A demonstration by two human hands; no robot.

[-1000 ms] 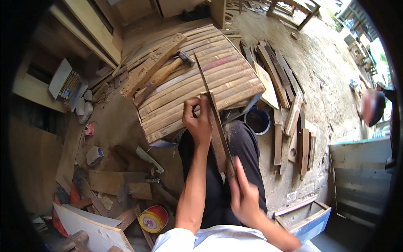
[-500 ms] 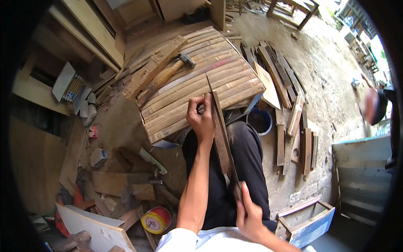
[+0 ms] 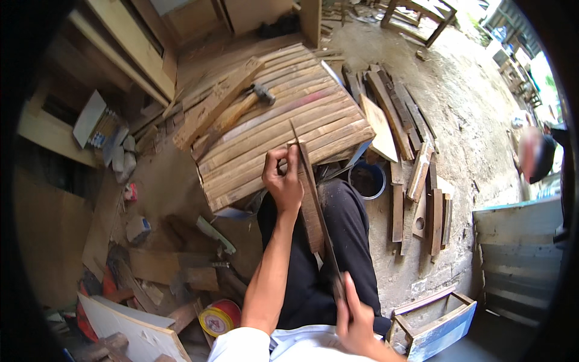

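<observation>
My left hand is closed around the far end of a narrow brown wood strip, at the near edge of a low slatted wooden bench. The strip slants back over my lap. Along its right side lies a long, thin hand saw, its tip above the slats just beyond my left fingers. My right hand grips the saw's near end, close to my body; the handle is mostly hidden by the fingers. Farther back on the bench rests a hammer beside a thick rough plank.
Right of the bench stand a blue-rimmed bucket and several wood offcuts. A blue-sided wooden box is at my lower right. Scrap boards and a yellow-and-red round tin lie at lower left. Another person is at far right.
The saw has drawn back slightly toward me with my right hand. My left hand keeps its grip on the wood strip. The whole view has shifted a little.
</observation>
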